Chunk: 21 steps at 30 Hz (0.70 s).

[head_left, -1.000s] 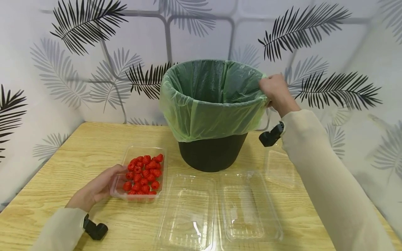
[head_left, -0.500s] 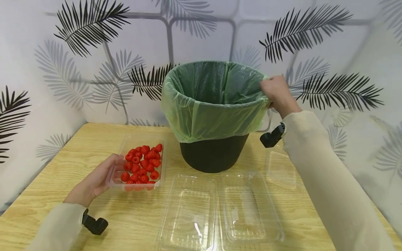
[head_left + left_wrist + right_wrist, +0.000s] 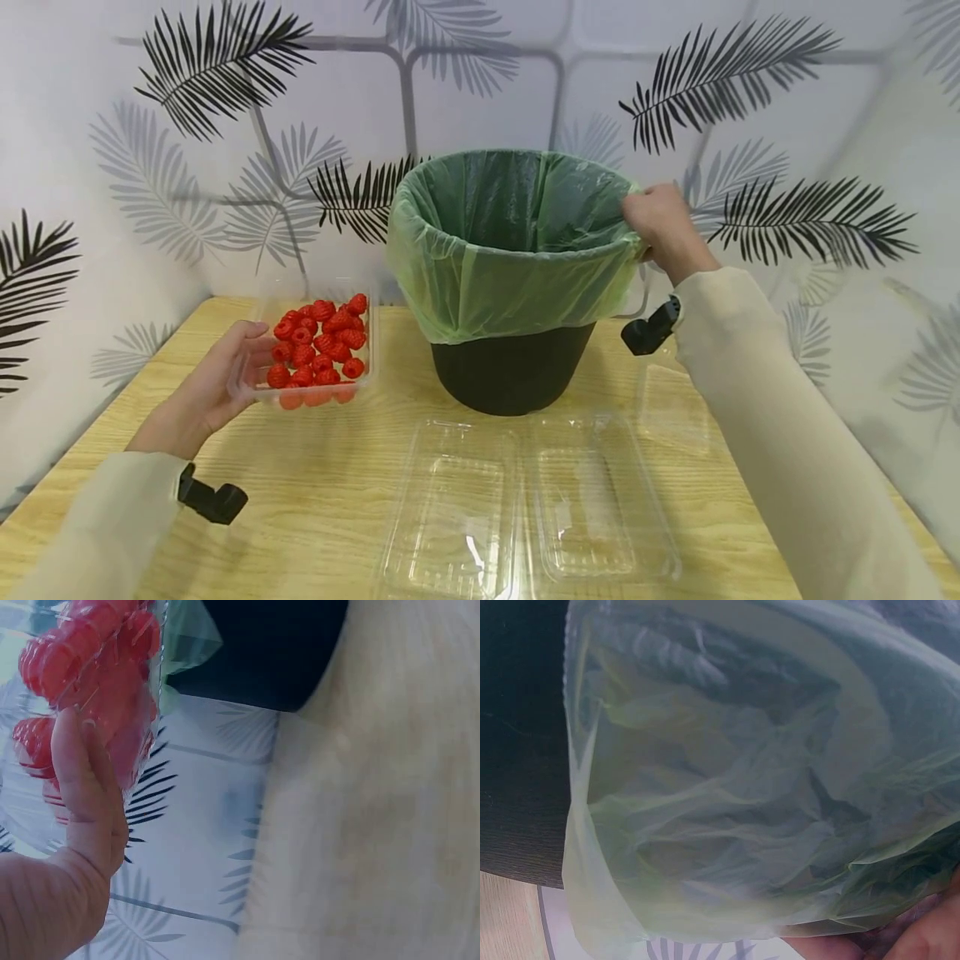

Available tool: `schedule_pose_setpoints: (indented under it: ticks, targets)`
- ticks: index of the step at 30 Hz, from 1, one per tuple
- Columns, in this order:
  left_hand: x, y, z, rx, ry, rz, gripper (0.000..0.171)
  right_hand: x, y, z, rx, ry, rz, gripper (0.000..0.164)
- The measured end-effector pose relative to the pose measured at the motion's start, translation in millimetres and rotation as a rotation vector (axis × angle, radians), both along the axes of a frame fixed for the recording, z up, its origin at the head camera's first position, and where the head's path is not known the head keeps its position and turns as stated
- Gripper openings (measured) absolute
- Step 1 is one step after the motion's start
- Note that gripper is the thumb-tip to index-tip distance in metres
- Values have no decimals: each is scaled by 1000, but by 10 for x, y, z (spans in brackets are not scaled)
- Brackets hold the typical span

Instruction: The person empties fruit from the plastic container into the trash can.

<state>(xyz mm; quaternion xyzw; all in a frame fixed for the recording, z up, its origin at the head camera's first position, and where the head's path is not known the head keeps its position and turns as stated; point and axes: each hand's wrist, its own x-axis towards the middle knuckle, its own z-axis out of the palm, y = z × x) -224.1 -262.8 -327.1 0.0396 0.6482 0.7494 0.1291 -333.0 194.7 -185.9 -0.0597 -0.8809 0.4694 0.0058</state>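
My left hand holds a clear plastic container by its left side, raised over the table and tilted so its inside faces me. Several red raspberries fill it. In the left wrist view, fingers lie along the container's underside, with raspberries showing through the plastic. My right hand grips the right rim of a black bin lined with a green plastic bag. In the right wrist view, the bag fills most of the picture and partly hides the right fingers.
Two clear plastic trays, a left one and a right one, lie side by side in front of the bin. Another clear plastic piece lies right of it, partly behind my right sleeve. A leaf-patterned wall stands behind the table.
My left hand has lifted the container of raspberries off the table, moving it up and slightly left. My right hand keeps its grip on the bin's rim.
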Motion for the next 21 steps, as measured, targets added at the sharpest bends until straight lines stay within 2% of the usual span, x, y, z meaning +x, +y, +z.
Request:
schedule_pose_setpoints:
  ticks: [3,9,12,17,21]
  targets:
    - [-33,-16,101,41,4,6,32,0,0,-5,-1,7,1,17]
    - [-131,-29,299,140,19,-29,41,0,0,-3,1,13,-3,16]
    - [-175,-26,390,169,17,-21,43,-2,-4,-1,7,6,-9,16]
    - [-236,-6,549,206,11,55,40,-3,-25,2,-2,-14,-12,11]
    - [-284,30,689,229,6,114,36,8,-18,6,0,-6,-12,14]
